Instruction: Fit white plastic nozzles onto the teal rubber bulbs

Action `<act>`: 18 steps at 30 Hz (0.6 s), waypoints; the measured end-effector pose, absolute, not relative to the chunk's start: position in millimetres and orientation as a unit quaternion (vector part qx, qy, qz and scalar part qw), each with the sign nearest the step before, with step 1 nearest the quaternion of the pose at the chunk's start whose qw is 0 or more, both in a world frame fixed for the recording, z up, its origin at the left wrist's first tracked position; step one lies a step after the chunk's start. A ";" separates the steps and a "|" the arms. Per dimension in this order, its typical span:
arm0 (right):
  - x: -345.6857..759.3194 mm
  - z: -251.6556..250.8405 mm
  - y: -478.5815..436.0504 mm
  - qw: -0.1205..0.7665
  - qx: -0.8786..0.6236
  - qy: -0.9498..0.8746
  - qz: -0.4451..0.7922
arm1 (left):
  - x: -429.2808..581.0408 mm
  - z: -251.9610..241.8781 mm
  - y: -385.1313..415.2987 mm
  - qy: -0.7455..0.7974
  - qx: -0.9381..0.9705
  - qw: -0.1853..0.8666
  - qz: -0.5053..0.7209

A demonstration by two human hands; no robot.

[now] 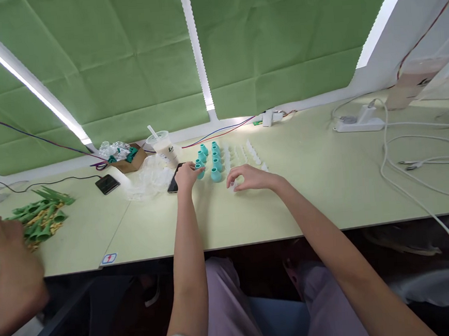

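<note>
My left hand is closed at the near end of the left row of small teal vase-shaped pieces, its fingertips on one teal piece. Beside it runs a second row of teal pieces, all upright. To the right, my right hand pinches a small whitish translucent piece just above the table. Beyond that hand, several rows of small white translucent pieces lie on the table. A dark phone lies partly behind my left hand.
A lidded drink cup, crumpled clear plastic and a cardboard box stand left. Farther left, another person's hand is at green cone-shaped pieces. A power strip and white cables lie right.
</note>
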State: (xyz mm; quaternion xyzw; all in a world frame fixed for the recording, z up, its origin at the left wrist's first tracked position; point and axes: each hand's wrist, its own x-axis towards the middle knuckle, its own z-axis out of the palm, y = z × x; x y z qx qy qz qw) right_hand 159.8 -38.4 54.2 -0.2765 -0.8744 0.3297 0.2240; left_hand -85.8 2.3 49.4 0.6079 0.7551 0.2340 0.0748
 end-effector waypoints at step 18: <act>153.7 48.4 -38.4 0.126 -0.329 -0.922 0.161 | -94.7 40.9 8.8 0.751 0.599 0.131 0.244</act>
